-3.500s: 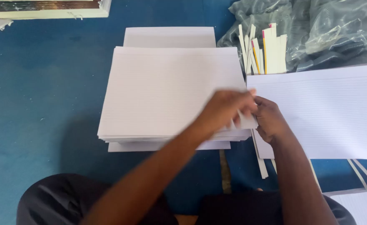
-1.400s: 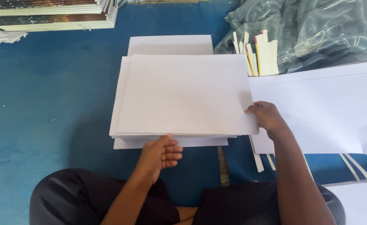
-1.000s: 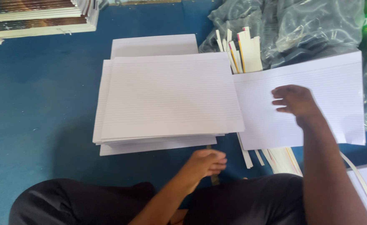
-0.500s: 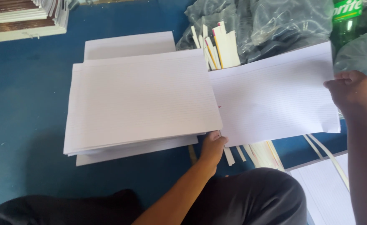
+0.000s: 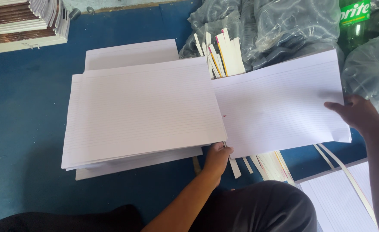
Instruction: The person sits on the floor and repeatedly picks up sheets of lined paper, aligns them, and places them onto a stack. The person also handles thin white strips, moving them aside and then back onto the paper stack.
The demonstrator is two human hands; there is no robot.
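Left hand (image 5: 217, 155) shifted to the stack (image 5: 142, 111); right hand (image 5: 356, 114) holds one sheet (image 5: 280, 109) (two hands).

Matt white ruled paper is seen in the sheet (image 5: 280, 107) gripped at its far edge by the right hand (image 5: 357, 114) and at its near corner by the left hand (image 5: 217, 154). The same smooth, unglossed paper makes up the stack (image 5: 142, 111) just left of the left hand. Thin paper strips (image 5: 264, 163) lie beside that hand. Beyond the right hand, glossy crinkled plastic bags (image 5: 284, 25) and a shiny green plastic bottle (image 5: 355, 21) are shown. A matt blue floor (image 5: 21, 107) lies underneath.
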